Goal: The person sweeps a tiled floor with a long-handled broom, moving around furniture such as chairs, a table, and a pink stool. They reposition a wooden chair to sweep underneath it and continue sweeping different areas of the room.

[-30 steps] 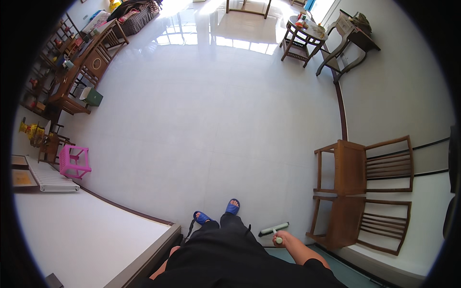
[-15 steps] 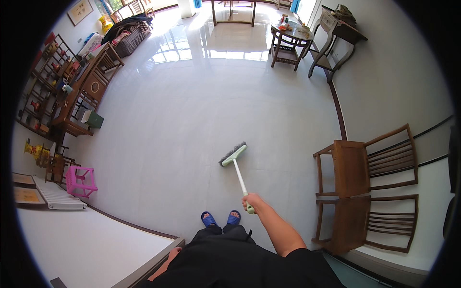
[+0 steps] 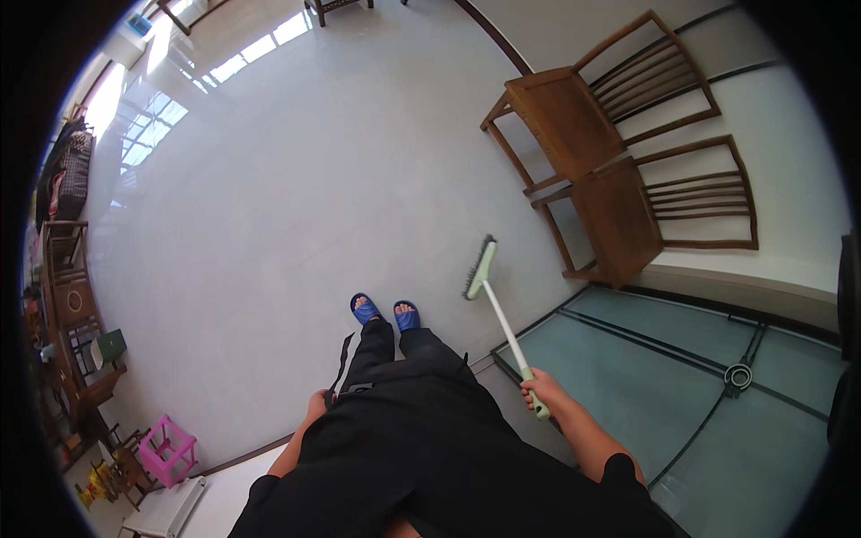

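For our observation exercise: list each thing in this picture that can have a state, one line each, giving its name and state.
Broom: gripped, head tilted just above the floor.
Right hand: closed around the broom's green grip.
Left hand: resting at the hip, holding nothing visible.
Two wooden chairs: upright, side by side, unoccupied.
Pink stool: upright.

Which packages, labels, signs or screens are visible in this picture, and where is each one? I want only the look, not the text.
Green box: on a wooden shelf at the far left, squarish, dark green.
Framed picture or sign: on the wall at the top left, small, rectangular, bluish.
No screens or readable labels show elsewhere.
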Motion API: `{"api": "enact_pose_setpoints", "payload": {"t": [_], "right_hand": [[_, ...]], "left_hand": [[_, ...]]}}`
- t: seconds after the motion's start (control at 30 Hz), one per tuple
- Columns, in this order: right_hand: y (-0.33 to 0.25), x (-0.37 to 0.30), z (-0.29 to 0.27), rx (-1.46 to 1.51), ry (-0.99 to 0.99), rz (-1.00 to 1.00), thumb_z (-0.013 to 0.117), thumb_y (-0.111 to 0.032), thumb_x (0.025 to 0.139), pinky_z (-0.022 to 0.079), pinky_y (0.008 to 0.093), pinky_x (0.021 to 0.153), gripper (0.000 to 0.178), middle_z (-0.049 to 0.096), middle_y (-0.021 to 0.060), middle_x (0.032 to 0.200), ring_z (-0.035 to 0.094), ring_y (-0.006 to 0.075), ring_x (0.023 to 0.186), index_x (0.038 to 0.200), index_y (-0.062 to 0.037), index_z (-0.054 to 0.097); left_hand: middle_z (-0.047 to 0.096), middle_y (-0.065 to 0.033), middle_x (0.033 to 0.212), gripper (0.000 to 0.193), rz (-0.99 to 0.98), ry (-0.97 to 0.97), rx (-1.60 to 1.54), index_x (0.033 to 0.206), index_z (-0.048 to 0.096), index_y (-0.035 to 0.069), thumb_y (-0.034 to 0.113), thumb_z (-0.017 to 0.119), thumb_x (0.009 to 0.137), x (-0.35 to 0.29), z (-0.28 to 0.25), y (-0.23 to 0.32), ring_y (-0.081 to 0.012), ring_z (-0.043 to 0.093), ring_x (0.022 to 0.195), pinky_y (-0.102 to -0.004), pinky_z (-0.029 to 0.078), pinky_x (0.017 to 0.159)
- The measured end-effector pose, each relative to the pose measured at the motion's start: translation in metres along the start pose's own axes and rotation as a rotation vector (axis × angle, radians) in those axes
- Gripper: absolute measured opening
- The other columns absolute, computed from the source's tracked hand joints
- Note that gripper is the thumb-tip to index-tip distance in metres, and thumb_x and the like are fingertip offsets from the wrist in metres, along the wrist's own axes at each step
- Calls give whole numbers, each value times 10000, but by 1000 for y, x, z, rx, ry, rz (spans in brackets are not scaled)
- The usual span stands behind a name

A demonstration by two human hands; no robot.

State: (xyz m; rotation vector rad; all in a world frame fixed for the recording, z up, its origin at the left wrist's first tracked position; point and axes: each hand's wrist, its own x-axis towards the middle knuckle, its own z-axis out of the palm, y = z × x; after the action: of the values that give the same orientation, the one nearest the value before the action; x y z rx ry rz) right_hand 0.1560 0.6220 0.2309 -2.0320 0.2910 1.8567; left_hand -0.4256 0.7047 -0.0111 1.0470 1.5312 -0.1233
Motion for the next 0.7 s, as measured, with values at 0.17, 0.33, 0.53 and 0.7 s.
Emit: {"api": "enact_pose_setpoints", "payload": {"t": [0.17,0.33,0.53,0.7], "right_hand": [[-16,81,-29,-26,227,51,505,-3,814,414,316,361,34,487,71,577,479,168,433,834,0,477],[-78,196,-4,331,155,-88,499,39,745,402,325,375,39,489,75,570,493,198,439,778,21,488],[-134,215,157,-197,110,-372,544,-16,753,432,368,408,196,550,111,622,549,199,462,919,88,556],[-157,139,198,-211,-62,-461,594,8,738,435,319,393,341,590,94,621,557,187,431,1076,9,548]], "left_hand": [[683,-110,818,289,186,-29,52,987,651,-23,223,647,836,2,-42,3,-215,638,776,-327,490,740],[683,-116,832,296,86,40,100,983,650,-35,214,661,824,-7,-80,-9,-207,635,781,-327,491,735],[681,-110,835,293,38,-47,158,975,650,-41,202,673,813,29,-112,-3,-194,630,781,-325,493,723],[680,-105,837,291,41,-99,157,969,650,-46,192,682,804,58,-123,11,-182,627,781,-323,494,713]]}}
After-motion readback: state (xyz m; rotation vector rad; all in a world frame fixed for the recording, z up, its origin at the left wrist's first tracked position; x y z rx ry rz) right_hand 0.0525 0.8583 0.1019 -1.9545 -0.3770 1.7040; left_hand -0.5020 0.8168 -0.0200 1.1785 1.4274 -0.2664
